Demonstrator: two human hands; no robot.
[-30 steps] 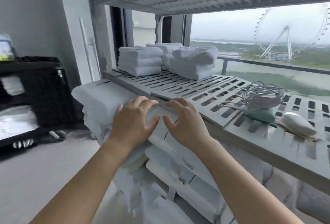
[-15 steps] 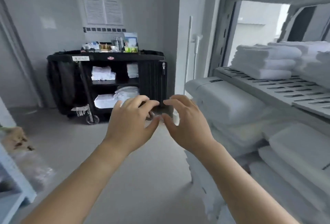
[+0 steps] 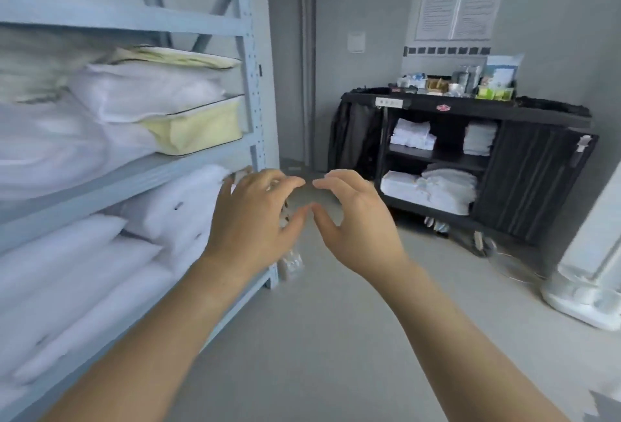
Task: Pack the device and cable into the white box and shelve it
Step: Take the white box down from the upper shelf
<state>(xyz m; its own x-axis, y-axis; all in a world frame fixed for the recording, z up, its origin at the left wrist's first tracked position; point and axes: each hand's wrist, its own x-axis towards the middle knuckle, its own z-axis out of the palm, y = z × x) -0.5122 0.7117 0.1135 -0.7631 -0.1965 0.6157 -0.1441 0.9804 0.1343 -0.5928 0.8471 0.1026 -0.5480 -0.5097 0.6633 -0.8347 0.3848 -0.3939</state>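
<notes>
My left hand (image 3: 255, 216) and my right hand (image 3: 353, 220) are raised side by side in front of me, above the grey floor. The fingers of both are curved and apart, and the fingertips almost meet. I see nothing between them. The left hand is level with the corner post of a grey metal rack (image 3: 250, 85). No white box, device or cable is in view.
The rack on the left holds white pillows (image 3: 151, 92) and bagged bedding on several shelves. A small clear packet (image 3: 291, 265) lies by the rack's foot. A black housekeeping cart (image 3: 537, 159) with towels stands at the back right. At the right edge stands a white base (image 3: 584, 297).
My view has swung left, away from the slotted shelf with the cable and device, past the cart, to the pillow rack. My hands have kept the same pose in front of me.
</notes>
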